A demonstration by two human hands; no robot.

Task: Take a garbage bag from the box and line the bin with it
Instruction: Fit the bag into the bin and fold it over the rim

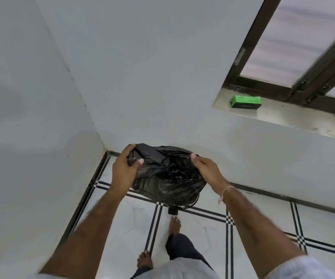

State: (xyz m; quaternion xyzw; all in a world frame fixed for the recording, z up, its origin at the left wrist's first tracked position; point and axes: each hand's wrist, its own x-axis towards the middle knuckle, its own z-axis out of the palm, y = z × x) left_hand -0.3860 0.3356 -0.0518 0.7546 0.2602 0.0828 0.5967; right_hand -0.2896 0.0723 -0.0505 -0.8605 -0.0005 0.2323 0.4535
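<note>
1. Garbage bag [166, 174] stretched between the two grips and slightly below them. Long axis left to right, from one hand to the other. Black film crumpled and sagging in the middle.
2. Left hand [124, 168] curled round the bag's left edge, thumb on the near face, fingers wrapped over the far side. Pinching film, not spread.
3. Right hand [207, 170] clamped on the right edge, thumb on top. Fingers hidden behind the film, so cannot tell how far curled.
4. Bin hidden, seemingly straight below both grips under the bag. Only a small dark block [172, 210] peeping out at floor level, probably a pedal. Neither hand clearly nearer.
5. Green box [245, 101] up and to the right of the right grip, on the window sill [283, 115], well apart from the bag.
6. Probably next: drawing both edges down and outward over the rim, keeping the mouth centred.
</note>
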